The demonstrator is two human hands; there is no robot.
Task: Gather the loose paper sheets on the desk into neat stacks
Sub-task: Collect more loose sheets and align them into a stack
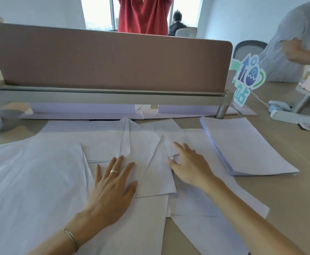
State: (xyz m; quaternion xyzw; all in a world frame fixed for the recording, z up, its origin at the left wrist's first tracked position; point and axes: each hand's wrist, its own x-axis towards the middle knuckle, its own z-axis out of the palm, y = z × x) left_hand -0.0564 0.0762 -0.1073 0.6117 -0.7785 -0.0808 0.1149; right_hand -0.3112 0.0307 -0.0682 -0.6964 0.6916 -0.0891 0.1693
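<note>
Loose white paper sheets lie scattered and overlapping across the desk, from the far left to the middle. A neat thick stack of paper sits at the right. My left hand lies flat with fingers spread, pressing on the overlapping sheets in the middle. My right hand rests beside it on the sheets, fingers straight and reaching forward, its thumb at the edge of one tilted sheet.
A pink desk divider on a grey rail bounds the far side. A colourful cut-out sign, a white power strip and a clip lie at the right. One person stands behind the divider, another sits at the far right.
</note>
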